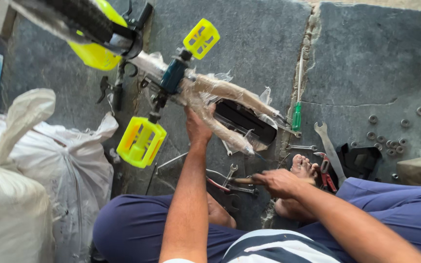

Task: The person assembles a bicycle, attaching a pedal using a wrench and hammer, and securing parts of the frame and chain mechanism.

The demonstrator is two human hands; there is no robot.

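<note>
So a small bike frame [205, 95], still wrapped in clear plastic, is laid across the grey stone floor [366, 58], and everything else is placed off it. The left hand [197, 127] is pressed against the near side of the frame, right where the wrapped tubes fork, fingers closed around one of the tubes, so a proper clamping grip is seen there. The right hand [277, 182] is held a bit nearer the body than the frame, curled tight around a wooden-handled tool [242, 180]; only the handle end sticking out of the fist is visible, so what kind of tool it is can't be told.

Two yellow pedals are fitted at the frame's crank: one [141, 141] on the near-left side of the frame, the other [201, 38] on its far side. A black tyre [81, 19] with a yellow mudguard [96, 51] is seen at the frame's far-left end.

Just beside the frame's right end, a green-handled screwdriver [296, 109] is laid along a crack in the floor. A big flat spanner [331, 151] is found further right of that, red-handled pliers [323, 171] near it by a bare foot [304, 168]. Loose washers [391, 141] are scattered well to the right of the frame. White sacks [35, 165] are piled to its left.
</note>
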